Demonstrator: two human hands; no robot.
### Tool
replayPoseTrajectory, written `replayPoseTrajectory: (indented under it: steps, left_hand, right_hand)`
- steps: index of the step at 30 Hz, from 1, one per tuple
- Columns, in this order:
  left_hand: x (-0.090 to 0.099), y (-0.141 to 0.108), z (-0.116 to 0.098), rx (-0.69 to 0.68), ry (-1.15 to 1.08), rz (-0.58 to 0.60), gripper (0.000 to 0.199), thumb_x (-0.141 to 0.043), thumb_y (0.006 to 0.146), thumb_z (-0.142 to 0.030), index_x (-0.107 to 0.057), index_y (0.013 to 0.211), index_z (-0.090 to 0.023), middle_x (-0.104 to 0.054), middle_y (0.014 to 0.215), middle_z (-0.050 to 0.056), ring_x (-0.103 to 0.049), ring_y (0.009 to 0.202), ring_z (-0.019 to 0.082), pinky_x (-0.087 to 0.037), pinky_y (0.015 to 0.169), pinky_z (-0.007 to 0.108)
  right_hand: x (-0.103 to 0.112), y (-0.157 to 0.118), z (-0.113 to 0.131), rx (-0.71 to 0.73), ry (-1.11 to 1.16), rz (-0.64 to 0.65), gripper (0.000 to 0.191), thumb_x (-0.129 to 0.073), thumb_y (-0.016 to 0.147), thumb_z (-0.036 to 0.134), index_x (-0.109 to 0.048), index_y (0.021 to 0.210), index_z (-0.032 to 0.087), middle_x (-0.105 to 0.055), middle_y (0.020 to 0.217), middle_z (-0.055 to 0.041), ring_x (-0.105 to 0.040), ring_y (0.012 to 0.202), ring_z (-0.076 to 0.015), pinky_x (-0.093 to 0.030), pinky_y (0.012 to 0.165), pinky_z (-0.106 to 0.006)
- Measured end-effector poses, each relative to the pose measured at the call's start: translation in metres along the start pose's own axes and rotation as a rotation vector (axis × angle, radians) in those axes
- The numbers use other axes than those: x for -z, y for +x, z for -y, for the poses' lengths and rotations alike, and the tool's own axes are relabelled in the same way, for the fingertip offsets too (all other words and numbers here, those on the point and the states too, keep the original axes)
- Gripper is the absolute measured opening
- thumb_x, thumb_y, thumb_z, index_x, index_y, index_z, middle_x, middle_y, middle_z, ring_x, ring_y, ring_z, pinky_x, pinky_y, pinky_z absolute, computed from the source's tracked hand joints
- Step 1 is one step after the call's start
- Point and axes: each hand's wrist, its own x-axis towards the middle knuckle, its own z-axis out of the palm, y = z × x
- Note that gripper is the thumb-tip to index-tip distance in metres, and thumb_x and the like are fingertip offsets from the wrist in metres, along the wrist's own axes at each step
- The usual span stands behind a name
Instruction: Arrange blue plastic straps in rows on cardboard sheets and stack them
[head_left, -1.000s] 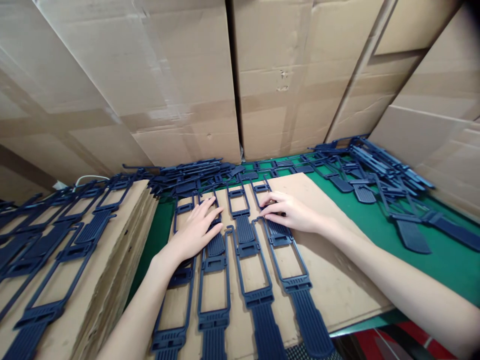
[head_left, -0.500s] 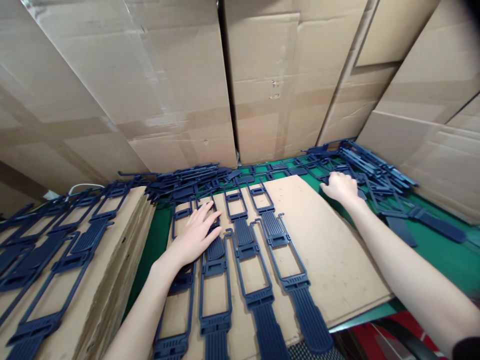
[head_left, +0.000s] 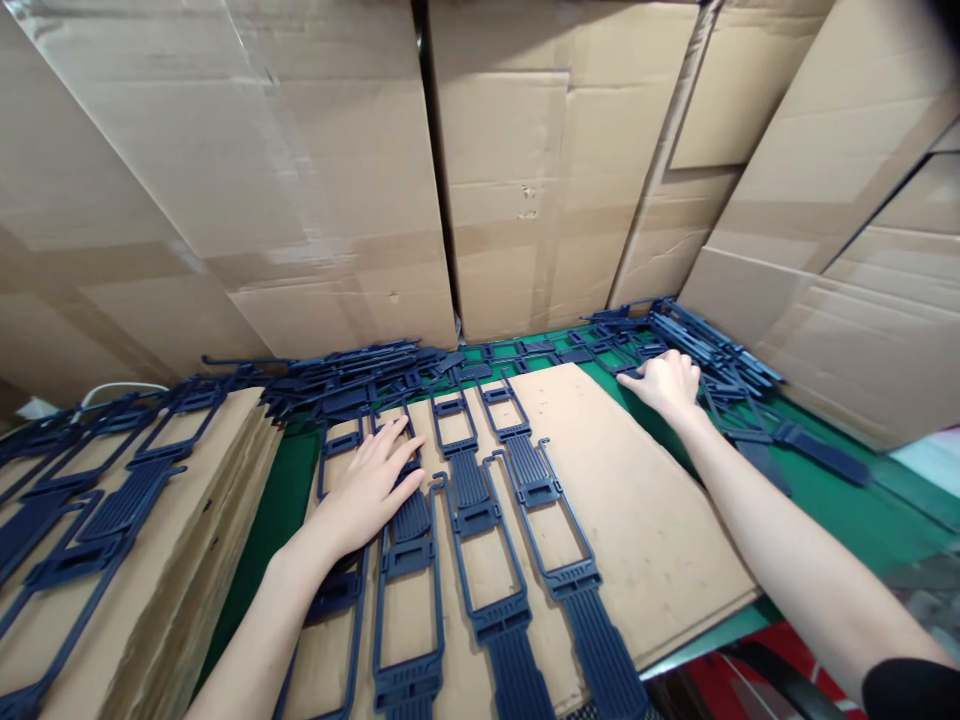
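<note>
My left hand (head_left: 371, 490) lies with its fingers spread over the left rows of dark blue plastic frame parts on a cardboard sheet (head_left: 637, 520). It covers part of a ribbed frame part (head_left: 410, 515) and its neighbour. To its right lie more such frame parts (head_left: 559, 520), each an open rectangular loop with a ribbed flat tongue, laid in rows. My right hand (head_left: 670, 385) is at the loose pile beyond the sheet's right edge. Its fingers are curled onto a dark blue plastic part (head_left: 628, 378), mostly hidden by the hand.
A heap of similar parts (head_left: 352, 375) lies at the back, and another pile (head_left: 709, 345) at the back right. A stack of cardboard (head_left: 217, 520) with more parts stands on the left. Large cardboard boxes (head_left: 337, 180) wall off the green table (head_left: 817, 520).
The view has shifted, so the sheet and parts sit a little further left. Both hands stay at nearly the same places, the left one on the frame parts, the right one at the pile.
</note>
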Motion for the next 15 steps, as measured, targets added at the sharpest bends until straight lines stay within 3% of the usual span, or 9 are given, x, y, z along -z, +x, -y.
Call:
replayPoseTrajectory:
  steps: [4, 9, 15]
  left_hand:
    - [-0.001, 0.0, 0.001, -0.003, -0.005, -0.018, 0.055, -0.031, 0.093, -0.055, -0.043, 0.137, -0.024, -0.02, 0.155, 0.008, -0.017, 0.142, 0.029, -0.02, 0.114, 0.05]
    - [0.001, -0.001, 0.0, 0.014, -0.007, -0.002, 0.055, -0.03, 0.093, -0.055, -0.044, 0.136, -0.024, -0.021, 0.155, 0.009, -0.016, 0.142, 0.028, -0.019, 0.115, 0.049]
    - [0.0, -0.001, -0.002, 0.006, -0.01, -0.003, 0.054, -0.03, 0.094, -0.053, -0.044, 0.136, -0.024, -0.021, 0.154, 0.01, -0.018, 0.142, 0.029, -0.02, 0.114, 0.051]
  right_hand:
    - [0.018, -0.004, 0.004, 0.003, 0.061, -0.019, 0.045, -0.058, 0.073, 0.055, -0.073, 0.088, 0.015, -0.062, 0.1, -0.0162, -0.055, 0.1, -0.0336, -0.043, 0.077, -0.04]
    - [0.042, -0.011, 0.007, -0.071, 0.147, 0.066, 0.049, -0.062, 0.07, 0.053, -0.068, 0.104, 0.018, -0.067, 0.096, -0.016, -0.062, 0.088, -0.0337, -0.045, 0.066, -0.039]
    - [0.056, -0.02, 0.009, -0.051, 0.195, -0.19, 0.04, -0.06, 0.075, 0.044, -0.063, 0.108, 0.022, -0.066, 0.098, -0.0138, -0.061, 0.089, -0.0325, -0.043, 0.067, -0.038]
